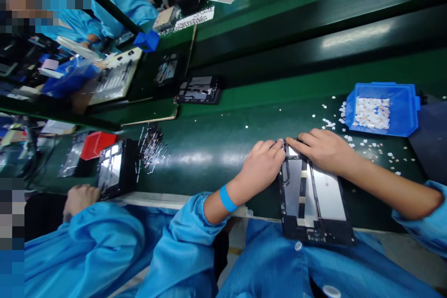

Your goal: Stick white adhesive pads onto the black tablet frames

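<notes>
Both hands meet fingertip to fingertip at the far end of the black device frame [314,198], left hand [262,164] and right hand [323,149] pressed flat there, the frame's long axis running from bench [216,149] edge toward the blue tray [405,107] side.

Black tablet frame [314,200] lies flat at table edge.

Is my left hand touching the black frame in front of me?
Touching. In the head view the left hand has its fingertips resting on the top edge of the black frame.
</notes>
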Action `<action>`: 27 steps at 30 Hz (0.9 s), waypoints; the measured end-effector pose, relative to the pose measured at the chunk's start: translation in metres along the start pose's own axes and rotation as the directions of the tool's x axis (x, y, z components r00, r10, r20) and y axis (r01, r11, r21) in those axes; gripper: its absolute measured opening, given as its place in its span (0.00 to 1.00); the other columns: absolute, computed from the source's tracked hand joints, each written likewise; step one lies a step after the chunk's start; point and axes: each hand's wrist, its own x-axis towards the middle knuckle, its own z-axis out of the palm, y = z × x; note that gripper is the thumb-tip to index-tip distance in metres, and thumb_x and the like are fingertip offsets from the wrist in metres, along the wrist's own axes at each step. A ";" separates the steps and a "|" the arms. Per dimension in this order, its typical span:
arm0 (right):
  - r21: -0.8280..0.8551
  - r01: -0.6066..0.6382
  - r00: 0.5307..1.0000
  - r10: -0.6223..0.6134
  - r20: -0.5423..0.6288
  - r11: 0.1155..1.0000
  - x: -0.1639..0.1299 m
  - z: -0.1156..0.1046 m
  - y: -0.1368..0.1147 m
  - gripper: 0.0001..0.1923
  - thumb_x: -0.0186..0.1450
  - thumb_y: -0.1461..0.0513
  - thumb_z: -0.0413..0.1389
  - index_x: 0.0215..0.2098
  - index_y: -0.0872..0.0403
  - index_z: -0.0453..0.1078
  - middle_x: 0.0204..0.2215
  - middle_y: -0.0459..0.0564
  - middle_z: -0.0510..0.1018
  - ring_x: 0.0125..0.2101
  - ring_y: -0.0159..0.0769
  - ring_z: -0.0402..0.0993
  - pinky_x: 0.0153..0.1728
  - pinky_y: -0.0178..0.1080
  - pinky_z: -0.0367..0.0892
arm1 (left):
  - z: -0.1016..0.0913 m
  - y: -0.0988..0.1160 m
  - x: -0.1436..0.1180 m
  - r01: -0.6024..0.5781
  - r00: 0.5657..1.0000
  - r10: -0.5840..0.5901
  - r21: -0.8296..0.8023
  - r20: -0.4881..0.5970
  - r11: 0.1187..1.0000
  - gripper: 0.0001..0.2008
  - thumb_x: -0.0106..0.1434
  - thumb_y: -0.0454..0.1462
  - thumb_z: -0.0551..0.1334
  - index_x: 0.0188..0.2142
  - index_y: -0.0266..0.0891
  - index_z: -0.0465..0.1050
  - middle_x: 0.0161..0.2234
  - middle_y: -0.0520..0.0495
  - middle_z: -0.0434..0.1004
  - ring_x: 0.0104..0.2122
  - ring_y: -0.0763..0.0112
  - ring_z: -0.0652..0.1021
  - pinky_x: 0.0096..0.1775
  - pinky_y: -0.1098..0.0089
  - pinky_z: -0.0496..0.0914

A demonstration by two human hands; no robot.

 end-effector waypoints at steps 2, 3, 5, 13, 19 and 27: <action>0.013 0.000 1.000 0.000 -0.001 1.000 0.001 0.000 0.000 0.21 0.73 0.67 0.52 0.63 0.55 0.73 0.42 0.56 0.81 0.37 0.42 0.66 0.35 0.44 0.55 | -0.002 0.002 0.001 0.009 1.000 -0.008 -0.036 0.013 0.999 0.13 0.75 0.32 0.54 0.49 0.36 0.77 0.64 0.32 0.75 0.58 0.48 0.75 0.57 0.48 0.68; 0.015 0.002 1.000 -0.002 0.002 1.000 0.001 0.000 0.000 0.20 0.73 0.67 0.52 0.61 0.55 0.74 0.42 0.56 0.81 0.37 0.42 0.66 0.35 0.44 0.54 | -0.003 0.003 0.002 0.015 1.000 -0.014 -0.054 0.020 0.998 0.12 0.75 0.32 0.54 0.49 0.37 0.77 0.64 0.32 0.75 0.58 0.48 0.75 0.57 0.49 0.68; 0.005 0.001 1.000 -0.001 0.016 1.000 0.002 -0.001 0.001 0.18 0.74 0.66 0.52 0.59 0.54 0.76 0.41 0.56 0.80 0.37 0.42 0.65 0.34 0.43 0.52 | -0.006 0.002 0.003 0.037 0.999 -0.034 -0.084 0.028 0.996 0.12 0.75 0.31 0.55 0.46 0.38 0.77 0.64 0.33 0.75 0.58 0.49 0.75 0.58 0.49 0.67; -0.008 0.031 0.999 -0.031 0.028 0.999 0.002 0.000 0.006 0.18 0.74 0.67 0.53 0.58 0.54 0.75 0.39 0.54 0.79 0.37 0.42 0.64 0.35 0.44 0.51 | -0.014 -0.012 0.014 0.206 0.975 -0.223 -0.347 -0.010 0.915 0.06 0.74 0.35 0.58 0.40 0.42 0.74 0.53 0.44 0.84 0.52 0.57 0.78 0.53 0.56 0.68; -0.033 0.036 0.999 -0.036 0.011 0.999 0.000 0.001 0.004 0.19 0.73 0.68 0.51 0.60 0.56 0.74 0.41 0.55 0.80 0.38 0.43 0.66 0.35 0.44 0.54 | -0.003 0.007 0.009 0.088 0.996 -0.087 -0.018 0.028 0.996 0.10 0.75 0.33 0.55 0.45 0.37 0.76 0.61 0.34 0.78 0.53 0.50 0.77 0.52 0.52 0.67; -0.018 0.010 1.000 -0.009 0.011 1.000 0.003 -0.003 -0.001 0.19 0.72 0.69 0.52 0.58 0.56 0.75 0.40 0.56 0.80 0.37 0.43 0.66 0.35 0.44 0.53 | -0.002 0.014 0.008 0.039 0.998 -0.040 0.026 0.045 0.999 0.12 0.76 0.32 0.53 0.48 0.36 0.76 0.65 0.31 0.73 0.55 0.49 0.76 0.55 0.52 0.67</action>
